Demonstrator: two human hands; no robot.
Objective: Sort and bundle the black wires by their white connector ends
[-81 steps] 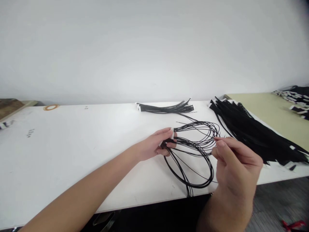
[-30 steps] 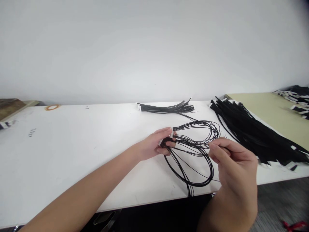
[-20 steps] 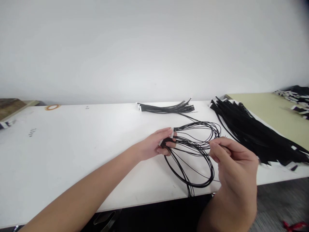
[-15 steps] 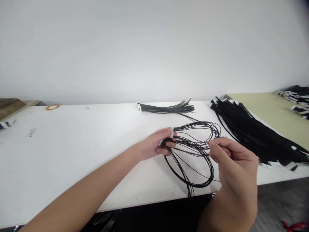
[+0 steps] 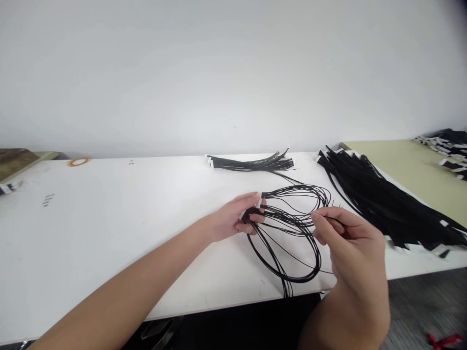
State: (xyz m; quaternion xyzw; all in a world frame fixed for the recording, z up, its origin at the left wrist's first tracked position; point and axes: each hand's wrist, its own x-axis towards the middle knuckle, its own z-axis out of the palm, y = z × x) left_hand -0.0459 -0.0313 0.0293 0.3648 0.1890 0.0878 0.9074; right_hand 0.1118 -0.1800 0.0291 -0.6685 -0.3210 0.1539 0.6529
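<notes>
left hand is clamped on the white plug, right hand kinda pinching black wire off to the plug's right

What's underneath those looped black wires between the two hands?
The white tabletop shows through the gaps in the looped black wires. Whatever lies directly beneath the densest strands or behind the right hand is covered, and I can't tell whether the loops touch the surface.

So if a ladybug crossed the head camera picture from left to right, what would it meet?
Brown board → orange ring → left hand → looped black wires → right hand → black-and-white pile at the right edge.
</notes>
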